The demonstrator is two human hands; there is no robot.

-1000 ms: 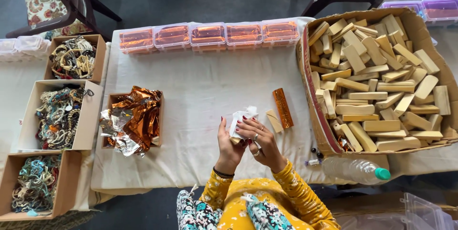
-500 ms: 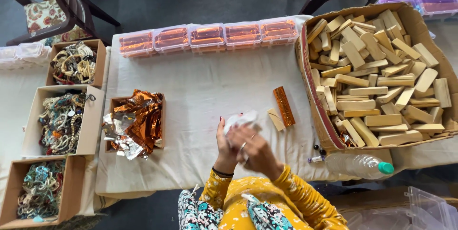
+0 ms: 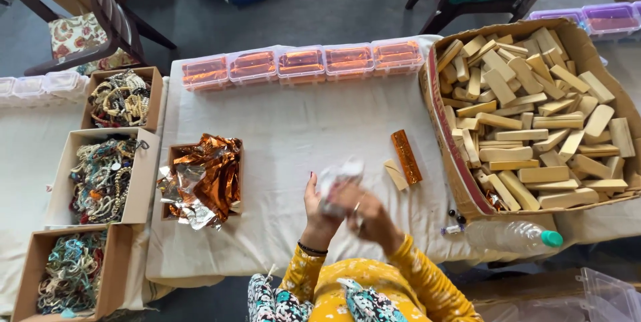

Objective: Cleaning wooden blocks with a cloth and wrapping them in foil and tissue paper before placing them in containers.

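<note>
My L hand point(image 3: 319, 205) & R hand point(image 3: 366, 218) clasp light, crinkly foil wrap point(image 3: 337, 176), held by edges, left of wood-block box point(image 3: 461, 182).

Pale tan wooden blocks point(image 3: 534, 122) in brown cardboard box point(image 3: 446, 136); left of the box, orange foil-wrapped bar point(image 3: 406, 156) on white tablecloth point(image 3: 300, 115). Further left, copper-and-silver foil sheets point(image 3: 203, 178). Sleeves point(image 3: 414, 282) yellow, white floral print.

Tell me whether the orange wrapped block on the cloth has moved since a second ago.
No. The orange wrapped block lies in the same spot beside the big cardboard box, with the bare wooden block at its left as before.
</note>
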